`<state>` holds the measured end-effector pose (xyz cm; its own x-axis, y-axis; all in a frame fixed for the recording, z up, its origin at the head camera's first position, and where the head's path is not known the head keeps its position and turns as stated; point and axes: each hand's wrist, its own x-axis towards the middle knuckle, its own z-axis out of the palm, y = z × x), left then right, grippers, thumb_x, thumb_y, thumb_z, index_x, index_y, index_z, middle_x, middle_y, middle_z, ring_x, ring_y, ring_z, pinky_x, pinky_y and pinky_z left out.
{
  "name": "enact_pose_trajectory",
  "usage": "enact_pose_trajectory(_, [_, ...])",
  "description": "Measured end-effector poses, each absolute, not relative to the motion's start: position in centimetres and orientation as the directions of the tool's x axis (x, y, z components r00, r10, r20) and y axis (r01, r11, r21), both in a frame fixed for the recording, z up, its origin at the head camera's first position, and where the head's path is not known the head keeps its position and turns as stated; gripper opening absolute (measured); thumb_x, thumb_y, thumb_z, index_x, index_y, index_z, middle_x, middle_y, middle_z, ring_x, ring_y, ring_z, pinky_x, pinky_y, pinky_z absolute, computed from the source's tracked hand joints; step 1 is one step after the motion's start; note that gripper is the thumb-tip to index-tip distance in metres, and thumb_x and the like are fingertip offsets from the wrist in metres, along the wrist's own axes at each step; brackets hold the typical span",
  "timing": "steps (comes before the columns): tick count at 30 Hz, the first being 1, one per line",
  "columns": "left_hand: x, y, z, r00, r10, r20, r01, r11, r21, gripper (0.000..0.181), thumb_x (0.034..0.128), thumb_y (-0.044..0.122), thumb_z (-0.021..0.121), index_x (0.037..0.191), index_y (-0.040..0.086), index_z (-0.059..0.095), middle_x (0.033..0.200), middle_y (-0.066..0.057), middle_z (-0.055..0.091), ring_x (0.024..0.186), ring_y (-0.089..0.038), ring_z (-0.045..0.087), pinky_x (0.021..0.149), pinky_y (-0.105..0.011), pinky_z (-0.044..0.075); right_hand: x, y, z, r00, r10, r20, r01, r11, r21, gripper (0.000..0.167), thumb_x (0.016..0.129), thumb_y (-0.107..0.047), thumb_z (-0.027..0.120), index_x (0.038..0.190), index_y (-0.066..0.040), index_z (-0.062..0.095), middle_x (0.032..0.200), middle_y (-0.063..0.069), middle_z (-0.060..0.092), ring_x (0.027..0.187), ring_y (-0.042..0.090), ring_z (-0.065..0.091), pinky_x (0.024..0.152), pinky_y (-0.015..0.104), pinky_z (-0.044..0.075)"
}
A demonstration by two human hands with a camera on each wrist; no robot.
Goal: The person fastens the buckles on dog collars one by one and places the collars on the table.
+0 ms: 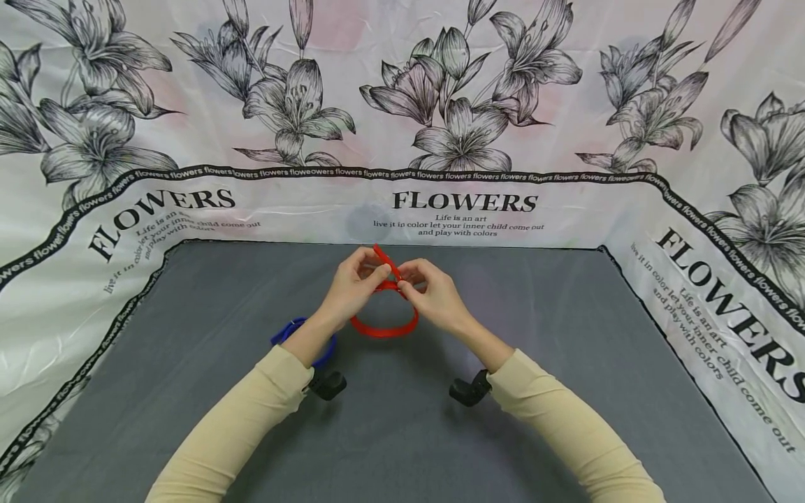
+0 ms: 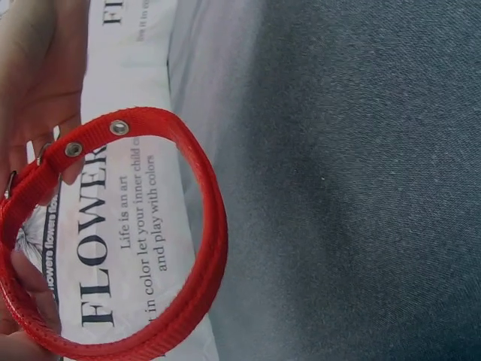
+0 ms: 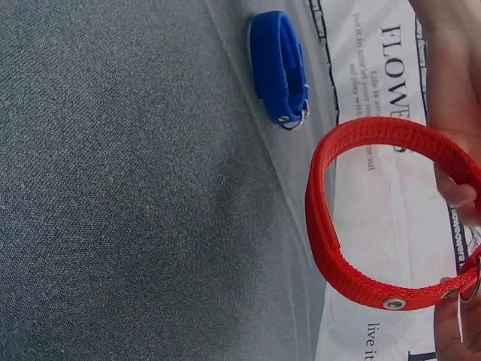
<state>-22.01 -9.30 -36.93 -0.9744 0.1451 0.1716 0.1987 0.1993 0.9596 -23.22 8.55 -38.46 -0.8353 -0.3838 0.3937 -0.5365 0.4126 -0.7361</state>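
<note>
A red collar [image 1: 385, 331] is raised over the grey cloth, closed into a loop, its metal eyelets and buckle [image 3: 473, 278] showing in the right wrist view. My left hand [image 1: 352, 283] pinches the strap near the top of the loop, where a free end [image 1: 386, 260] points up and to the left. On the other side, my right hand [image 1: 434, 292] grips the band by the buckle with thumb and fingers. Fingers partly cover the buckle, so how far the strap runs through it is hard to tell. A blue collar [image 3: 272, 64] lies looped on the cloth, partly behind my left forearm.
The grey cloth [image 1: 553, 391] covers the work surface. A white sheet printed with flowers and lettering [image 1: 465, 209] borders it at the back and both sides. Each wrist carries a black camera mount [image 1: 470, 390] close above the cloth.
</note>
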Motion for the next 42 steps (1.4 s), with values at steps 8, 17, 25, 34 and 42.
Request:
enact_pose_trajectory(8, [-22.1, -9.3, -37.1, -0.978, 0.176, 0.115, 0.177, 0.389, 0.904, 0.012, 0.0891, 0.024, 0.061, 0.095, 0.014, 0.066, 0.091, -0.001, 0.066, 0.077, -0.027, 0.058, 0.062, -0.030, 0.047, -23.4, 8.5, -38.4, -0.867, -0.359, 0.346, -0.476, 0.388, -0.789, 0.019, 0.090, -0.013, 0.060, 0.109, -0.013, 0.057, 0.099, 0.002, 0.062, 0.088, 0.013, 0.061, 0.073, 0.029, 0.052])
enact_pose_trajectory(17, [-22.2, -9.1, -36.9, -0.975, 0.143, 0.170, 0.216, 0.436, 0.874, 0.009, 0.0853, 0.026, 0.066, 0.085, 0.018, 0.070, 0.083, 0.003, 0.068, 0.069, -0.017, 0.057, 0.059, -0.030, 0.048, -23.2, 8.5, -37.9, -0.878, -0.376, 0.297, -0.417, 0.296, -0.859, 0.021, 0.091, -0.009, 0.057, 0.111, -0.003, 0.055, 0.101, 0.015, 0.061, 0.089, 0.028, 0.061, 0.072, 0.032, 0.050])
enact_pose_trajectory(25, [-22.4, -8.9, -37.2, -0.975, 0.131, 0.181, 0.221, 0.448, 0.866, 0.009, 0.0834, 0.026, 0.068, 0.085, 0.019, 0.071, 0.082, 0.003, 0.069, 0.064, -0.019, 0.054, 0.054, -0.029, 0.045, -21.3, 8.4, -35.4, -0.878, -0.398, 0.265, -0.392, 0.281, -0.876, 0.021, 0.091, -0.003, 0.055, 0.111, 0.004, 0.053, 0.103, 0.020, 0.059, 0.094, 0.032, 0.059, 0.073, 0.030, 0.049])
enact_pose_trajectory(34, [-22.6, -8.5, -37.0, -0.970, 0.137, 0.200, 0.242, 0.469, 0.849, 0.007, 0.0826, 0.023, 0.067, 0.082, 0.017, 0.072, 0.079, 0.003, 0.069, 0.065, -0.016, 0.055, 0.054, -0.029, 0.046, -21.4, 8.8, -35.6, -0.875, -0.410, 0.258, -0.391, 0.284, -0.875, 0.023, 0.091, -0.005, 0.056, 0.113, 0.001, 0.052, 0.103, 0.018, 0.060, 0.088, 0.029, 0.061, 0.073, 0.029, 0.051])
enact_pose_trajectory(42, [-22.4, -8.6, -36.8, -0.965, 0.178, 0.193, 0.253, 0.429, 0.867, 0.010, 0.0833, 0.024, 0.068, 0.088, 0.016, 0.070, 0.084, 0.002, 0.069, 0.072, -0.014, 0.060, 0.061, -0.028, 0.050, -23.4, 9.5, -38.0, -0.881, -0.388, 0.270, -0.398, 0.300, -0.867, 0.023, 0.091, -0.015, 0.059, 0.112, -0.008, 0.054, 0.101, 0.011, 0.062, 0.086, 0.023, 0.062, 0.073, 0.031, 0.052])
